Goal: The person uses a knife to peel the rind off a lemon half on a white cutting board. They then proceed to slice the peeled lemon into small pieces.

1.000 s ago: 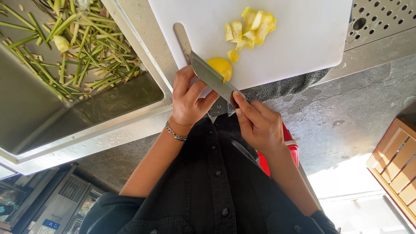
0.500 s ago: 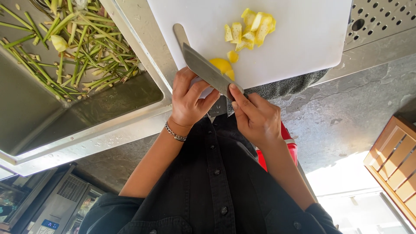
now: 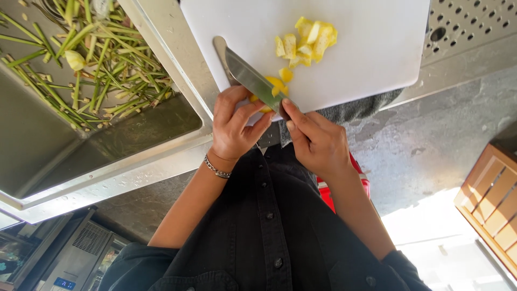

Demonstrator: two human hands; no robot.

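Note:
My left hand (image 3: 234, 126), with a bracelet on the wrist, pinches a yellow piece of food (image 3: 276, 84) at the near edge of a white cutting board (image 3: 371, 54). My right hand (image 3: 318, 143) grips the handle of a knife (image 3: 250, 78). Its blade lies slantwise across the yellow piece, tip pointing to the far left. Several cut yellow chunks (image 3: 307, 42) sit in a pile farther back on the board, with one small bit (image 3: 285, 74) beside the blade.
To the left, a steel sink (image 3: 107, 145) holds many green stalks and trimmings (image 3: 91, 59). A grey cloth (image 3: 350, 112) shows under the board. A perforated metal panel (image 3: 468, 27) is at the far right, a wooden crate (image 3: 493, 199) on the floor.
The knife blade has shifted a little over the yellow piece, covering more of it. Both hands stay close together at the board's near edge.

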